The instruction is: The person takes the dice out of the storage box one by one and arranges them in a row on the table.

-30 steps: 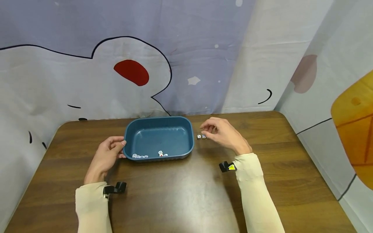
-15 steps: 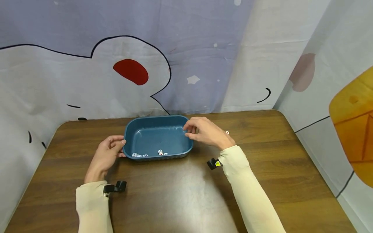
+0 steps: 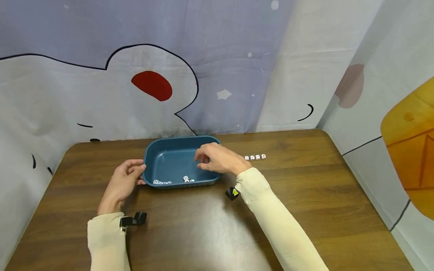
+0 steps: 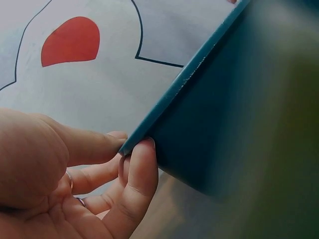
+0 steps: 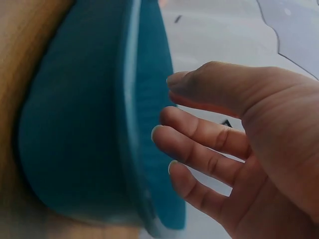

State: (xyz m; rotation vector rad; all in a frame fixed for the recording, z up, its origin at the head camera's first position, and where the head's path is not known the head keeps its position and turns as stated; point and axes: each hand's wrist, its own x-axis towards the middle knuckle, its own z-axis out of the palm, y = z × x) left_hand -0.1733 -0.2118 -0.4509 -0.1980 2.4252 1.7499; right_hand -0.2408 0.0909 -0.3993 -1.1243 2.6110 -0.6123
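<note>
A blue plastic tray (image 3: 171,160) stands near the back of the wooden table. My left hand (image 3: 123,180) pinches its left rim, thumb on top and fingers beneath, as the left wrist view shows up close. White dice (image 3: 185,178) sit inside along the front wall, with another cluster of dice (image 3: 162,182) in the front left corner. Over the tray's right half hovers my right hand (image 3: 220,158), fingers loosely bent. In the right wrist view, the thumb and fingertips (image 5: 179,179) are apart with nothing seen between them.
Right of the tray, partly behind the right wrist, several white dice (image 3: 252,157) lie in a row on the table (image 3: 305,210). A printed cloth (image 3: 234,56) hangs along the back edge. Each wrist wears a black camera mount (image 3: 133,219).
My right hand has moved left from above the dice row, across the right rim, to over the tray. Dice it covered now show. The left hand keeps its grip.
</note>
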